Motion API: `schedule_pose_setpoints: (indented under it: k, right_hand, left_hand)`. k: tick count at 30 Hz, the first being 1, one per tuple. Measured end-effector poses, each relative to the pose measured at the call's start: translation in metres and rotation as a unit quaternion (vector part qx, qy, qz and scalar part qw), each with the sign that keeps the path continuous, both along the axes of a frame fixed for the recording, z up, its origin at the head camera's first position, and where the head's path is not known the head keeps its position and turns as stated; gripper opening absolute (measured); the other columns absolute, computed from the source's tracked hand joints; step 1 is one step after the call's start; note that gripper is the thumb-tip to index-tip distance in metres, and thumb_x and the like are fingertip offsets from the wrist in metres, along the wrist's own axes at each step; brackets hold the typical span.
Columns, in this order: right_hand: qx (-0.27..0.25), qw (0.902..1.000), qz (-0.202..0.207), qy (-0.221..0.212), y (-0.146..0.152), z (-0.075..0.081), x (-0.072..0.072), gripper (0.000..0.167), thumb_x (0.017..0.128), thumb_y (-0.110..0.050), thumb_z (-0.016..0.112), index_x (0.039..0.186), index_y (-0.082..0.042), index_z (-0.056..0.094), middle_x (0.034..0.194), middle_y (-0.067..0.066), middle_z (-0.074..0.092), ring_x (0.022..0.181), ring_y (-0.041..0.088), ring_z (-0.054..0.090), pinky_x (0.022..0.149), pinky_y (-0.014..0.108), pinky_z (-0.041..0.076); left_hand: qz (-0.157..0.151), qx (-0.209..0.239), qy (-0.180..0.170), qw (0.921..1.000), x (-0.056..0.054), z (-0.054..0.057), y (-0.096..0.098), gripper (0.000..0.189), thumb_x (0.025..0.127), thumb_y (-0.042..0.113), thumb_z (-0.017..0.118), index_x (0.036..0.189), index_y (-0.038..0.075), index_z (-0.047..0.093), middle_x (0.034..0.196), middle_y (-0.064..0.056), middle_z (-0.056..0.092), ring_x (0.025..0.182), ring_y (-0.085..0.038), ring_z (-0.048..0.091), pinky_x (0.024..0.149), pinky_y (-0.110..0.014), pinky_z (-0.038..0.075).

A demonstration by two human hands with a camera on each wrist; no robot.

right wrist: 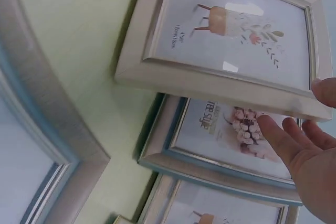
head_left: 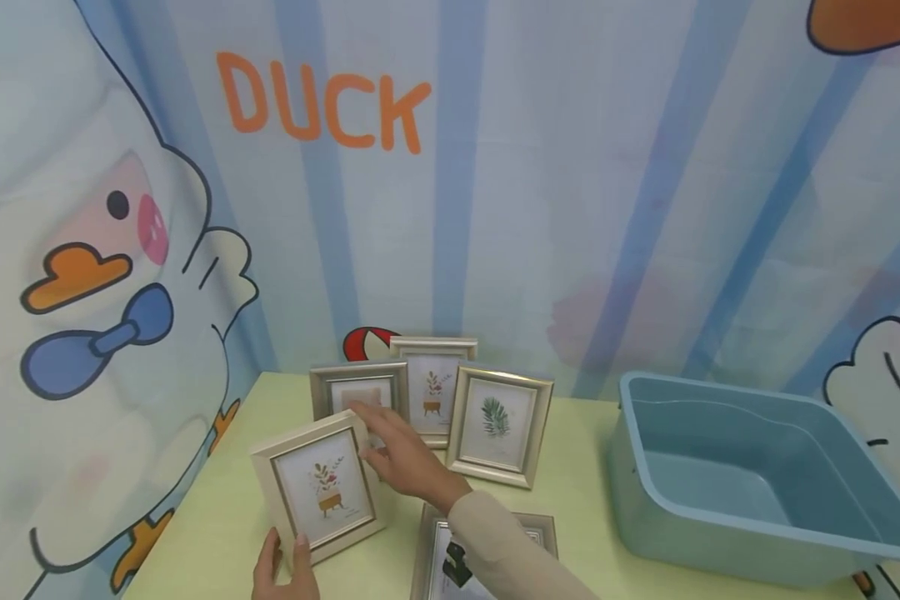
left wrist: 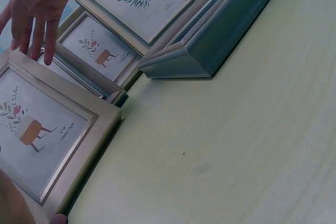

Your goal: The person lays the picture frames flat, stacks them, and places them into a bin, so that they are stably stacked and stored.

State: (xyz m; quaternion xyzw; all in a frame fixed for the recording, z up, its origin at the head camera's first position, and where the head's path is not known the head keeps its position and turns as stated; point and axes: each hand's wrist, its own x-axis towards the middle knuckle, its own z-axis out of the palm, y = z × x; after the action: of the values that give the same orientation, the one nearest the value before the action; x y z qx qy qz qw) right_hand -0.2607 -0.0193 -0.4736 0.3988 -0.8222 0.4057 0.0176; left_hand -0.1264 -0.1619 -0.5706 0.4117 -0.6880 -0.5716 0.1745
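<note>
A cream picture frame with a potted-plant print stands tilted on the table at the left. My left hand grips its lower left corner, the thumb in front and fingers at the side. My right hand is at its upper right corner; in the right wrist view the thumb touches the top border while the other fingers extend fairly straight behind. Partly hidden by that hand is a grey-brown frame. Behind it stand a second plant-print frame and a green-leaf frame.
Another frame lies near the front edge, a black piece on it, partly covered by my right sleeve. A blue-green plastic bin stands at the right of the pale yellow table. A duck-patterned curtain hangs behind.
</note>
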Motion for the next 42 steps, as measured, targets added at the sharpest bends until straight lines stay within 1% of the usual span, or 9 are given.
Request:
schedule_pose_setpoints:
  k: [4,6,12,25,31,34,36,39,42]
  right_hand:
    - [0.006,1.0,0.001,0.003,-0.009,0.004,-0.006,0.058,0.099,-0.001,0.053,0.154,-0.013,0.038,0.158,0.011,0.041,0.15,0.039,0.027,0.112,0.047,0.045]
    - [0.004,0.9999,0.002,-0.01,-0.012,0.003,-0.008,0.056,0.099,0.001,0.051,0.152,-0.012,0.042,0.158,0.01,0.042,0.149,0.037,0.031,0.113,0.045,0.045]
    - [0.002,0.9994,-0.005,-0.034,-0.014,-0.002,-0.011,0.054,0.098,0.003,0.053,0.149,-0.015,0.048,0.154,0.002,0.049,0.134,0.024,0.054,0.101,0.029,0.054]
    - [-0.036,0.999,-0.015,-0.024,-0.006,-0.008,-0.007,0.052,0.096,0.001,0.061,0.145,-0.016,0.054,0.147,0.007,0.056,0.116,0.019,0.065,0.092,0.019,0.055]
    - [-0.063,0.9959,-0.034,-0.056,0.006,-0.003,0.001,0.055,0.095,-0.003,0.063,0.145,-0.026,0.053,0.137,0.007,0.064,0.084,0.01,0.065,0.066,0.017,0.055]
    - [-0.086,0.9913,-0.046,-0.089,0.013,0.001,0.005,0.054,0.096,-0.002,0.061,0.145,-0.023,0.053,0.13,0.01,0.067,0.09,0.016,0.067,0.069,0.02,0.058]
    - [-0.103,0.9879,-0.053,-0.103,0.017,0.006,0.009,0.051,0.097,-0.002,0.06,0.145,-0.019,0.054,0.123,0.013,0.068,0.098,0.022,0.068,0.075,0.025,0.061]
    - [-0.14,0.981,-0.061,-0.119,0.024,0.011,0.014,0.049,0.097,-0.001,0.059,0.144,-0.015,0.054,0.114,0.019,0.068,0.098,0.031,0.069,0.07,0.03,0.064]
    - [-0.189,0.9689,-0.068,-0.145,0.032,0.011,0.017,0.048,0.098,-0.001,0.058,0.144,-0.011,0.053,0.112,0.025,0.066,0.102,0.039,0.069,0.068,0.034,0.064]
  left_hand:
    - [-0.004,0.018,0.014,0.9997,0.001,0.004,-0.001,0.075,0.098,0.054,0.05,0.155,0.008,0.033,0.156,-0.027,0.036,0.143,-0.051,0.031,0.117,-0.069,0.023]
    - [-0.008,0.023,0.017,0.9996,0.002,0.004,-0.003,0.079,0.096,0.058,0.051,0.155,0.008,0.033,0.155,-0.029,0.036,0.142,-0.054,0.032,0.115,-0.071,0.023]
    - [-0.005,0.039,0.016,0.9991,0.001,0.0,-0.004,0.082,0.095,0.061,0.053,0.156,0.01,0.032,0.154,-0.029,0.038,0.142,-0.054,0.032,0.115,-0.072,0.022]
    - [0.026,0.007,0.063,0.9977,0.002,-0.007,0.001,0.071,0.098,0.05,0.055,0.148,0.002,0.043,0.148,-0.03,0.046,0.139,-0.053,0.038,0.116,-0.069,0.026]
    - [0.027,-0.008,0.088,0.9958,0.004,-0.004,-0.004,0.06,0.098,0.04,0.058,0.14,-0.003,0.053,0.141,-0.031,0.053,0.132,-0.053,0.046,0.111,-0.067,0.035]
    - [0.025,-0.001,0.073,0.997,0.006,0.006,-0.005,0.056,0.099,0.037,0.056,0.14,-0.002,0.053,0.142,-0.03,0.052,0.127,-0.051,0.052,0.102,-0.045,0.052]
    - [0.032,0.005,0.076,0.9966,0.006,0.013,-0.004,0.052,0.1,0.031,0.055,0.141,-0.002,0.051,0.145,-0.031,0.049,0.125,-0.052,0.054,0.082,-0.02,0.058]
    - [0.059,0.064,0.138,0.9866,0.002,0.02,0.0,0.054,0.099,0.016,0.055,0.149,0.0,0.04,0.15,-0.025,0.039,0.134,-0.05,0.045,0.067,-0.004,0.052]
    - [0.093,0.147,0.225,0.9587,-0.005,0.019,0.004,0.071,0.095,0.007,0.06,0.156,0.008,0.023,0.138,-0.01,0.036,0.134,-0.04,0.04,0.065,-0.007,0.053]
